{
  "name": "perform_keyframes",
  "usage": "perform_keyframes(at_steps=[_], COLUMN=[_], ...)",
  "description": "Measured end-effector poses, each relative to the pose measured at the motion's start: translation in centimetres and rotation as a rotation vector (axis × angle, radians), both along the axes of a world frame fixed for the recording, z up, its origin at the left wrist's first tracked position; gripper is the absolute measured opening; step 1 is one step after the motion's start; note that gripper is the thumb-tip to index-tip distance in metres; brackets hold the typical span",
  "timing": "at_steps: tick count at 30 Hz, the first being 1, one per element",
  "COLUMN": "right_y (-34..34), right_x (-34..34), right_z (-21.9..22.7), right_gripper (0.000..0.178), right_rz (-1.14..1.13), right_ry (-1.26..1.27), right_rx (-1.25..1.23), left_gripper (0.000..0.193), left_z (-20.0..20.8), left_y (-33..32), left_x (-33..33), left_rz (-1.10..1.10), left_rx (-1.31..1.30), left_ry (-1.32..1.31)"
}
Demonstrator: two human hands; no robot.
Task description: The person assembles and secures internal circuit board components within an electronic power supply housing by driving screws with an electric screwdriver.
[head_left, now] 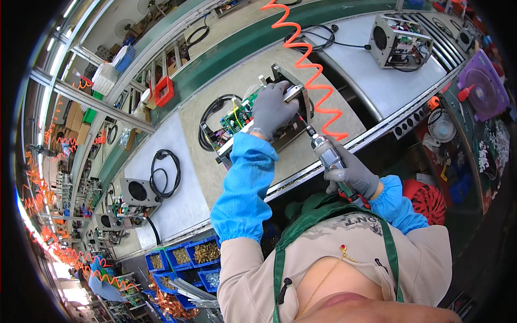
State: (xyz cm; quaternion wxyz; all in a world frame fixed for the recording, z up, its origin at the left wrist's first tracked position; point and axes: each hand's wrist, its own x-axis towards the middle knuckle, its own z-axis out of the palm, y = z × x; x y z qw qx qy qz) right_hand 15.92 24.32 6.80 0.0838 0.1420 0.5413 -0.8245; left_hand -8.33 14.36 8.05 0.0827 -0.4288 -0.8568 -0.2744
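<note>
An opened metal device frame [223, 148] with green circuit boards [235, 119] and loose wires lies on the bench before me. My left hand [273, 109], in a grey glove, is closed over its upper bar near the far end plate. In my right hand [353, 175], also gloved, is a silver air screwdriver [327, 153], its grip wrapped by my fingers. The screwdriver's bit points at the near side of the frame, close to the end plate; whether it touches a screw I cannot tell. A black power cable [207, 141] is coiled behind the frame.
An orange coiled air hose [319, 70] hangs just right of the frame. Similar devices stand on the line at the right [399, 42] and left [139, 192]. Blue bins [206, 252] of small parts sit lower left. A purple fan [483, 91] is far right.
</note>
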Motion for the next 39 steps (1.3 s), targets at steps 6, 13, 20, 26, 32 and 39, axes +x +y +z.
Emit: perform_keyframes(at_steps=[6,13,20,26,32,39], right_y=[-0.1,-0.2,-0.4,0.1,0.2,-0.2], right_x=[-0.1,-0.3,-0.4,-0.7,0.0,-0.4], right_z=[-0.2,-0.1,0.0,-0.1,-2.9,-5.2], right_gripper=[0.092,0.093,0.093,0.086,0.08,0.056], right_rz=[0.025,0.003,-0.03,0.017,-0.019,0.02], right_ry=[-0.002,-0.003,0.003,-0.072,-0.026,-0.014], right_rx=[0.007,-0.002,-0.025,0.001,-0.198,-0.583], left_gripper=[0.051,0.046,0.043,0.049,0.037,0.028], left_z=[0.0,-0.4,-0.7,0.0,-2.2,-13.6], left_y=[2.0,2.6,2.7,2.1,-5.3,-16.8], left_x=[-0.4,-2.0,-2.4,-2.0,3.0,16.1], left_rz=[-0.017,-0.153,-0.175,-0.156,0.19,0.19], left_rx=[-0.131,-0.097,-0.09,-0.14,0.333,0.115], left_ry=[-0.107,-0.087,-0.112,-0.009,0.236,-0.608])
